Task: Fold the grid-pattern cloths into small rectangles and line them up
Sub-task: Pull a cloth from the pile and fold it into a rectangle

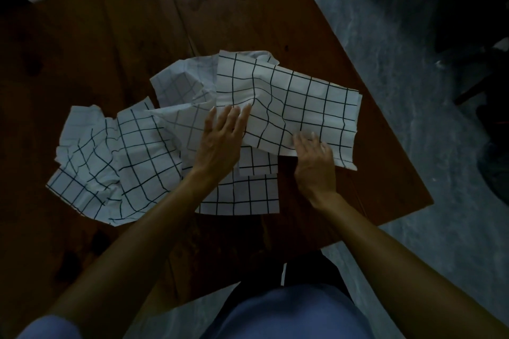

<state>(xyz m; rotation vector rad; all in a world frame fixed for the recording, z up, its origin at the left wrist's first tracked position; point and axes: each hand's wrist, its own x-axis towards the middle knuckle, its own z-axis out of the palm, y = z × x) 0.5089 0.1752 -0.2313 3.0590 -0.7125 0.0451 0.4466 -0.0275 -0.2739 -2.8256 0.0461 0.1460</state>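
The cloth in hand (303, 110) lies half-spread on the right part of the wooden table (115, 44), its near edge rumpled and overlapping a flat folded piece (242, 195). A crumpled cloth (110, 162) sits to the left, and another (181, 82) lies behind it, partly covered. My left hand (223, 140) rests on the cloth with fingers straight, pressing its left edge. My right hand (314, 157) touches the near edge; I cannot tell whether its fingers pinch the fabric. I judge this step as flattening before the first fold. The next move calls for smoothing the ripples, then bringing one edge squarely over the opposite edge.
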